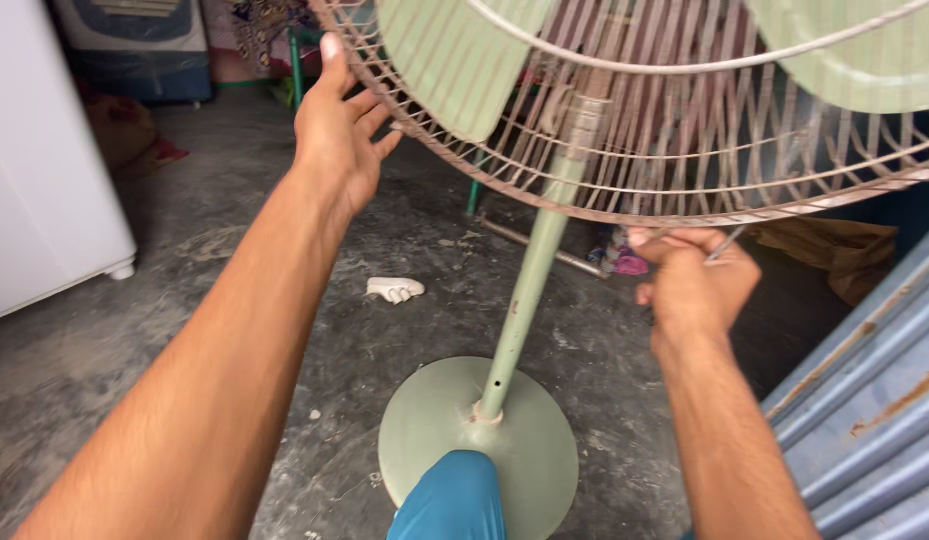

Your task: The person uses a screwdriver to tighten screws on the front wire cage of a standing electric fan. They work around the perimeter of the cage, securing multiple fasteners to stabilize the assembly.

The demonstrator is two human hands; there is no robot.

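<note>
A pale green pedestal fan stands in front of me, its rusty wire guard (645,170) filling the top of the view over green blades (455,60). My left hand (337,130) rests flat against the guard's left rim, fingers spread. My right hand (693,272) is closed around a thin metal tool at the guard's lower rim; the tool's tip is hidden. The green pole (530,290) runs down to a round base (425,420).
My knee in blue cloth (453,500) sits over the base's near edge. A white appliance (45,170) stands at left, corrugated blue metal sheeting (875,400) at right. A small white object (395,290) and a metal rod (545,250) lie on the concrete floor.
</note>
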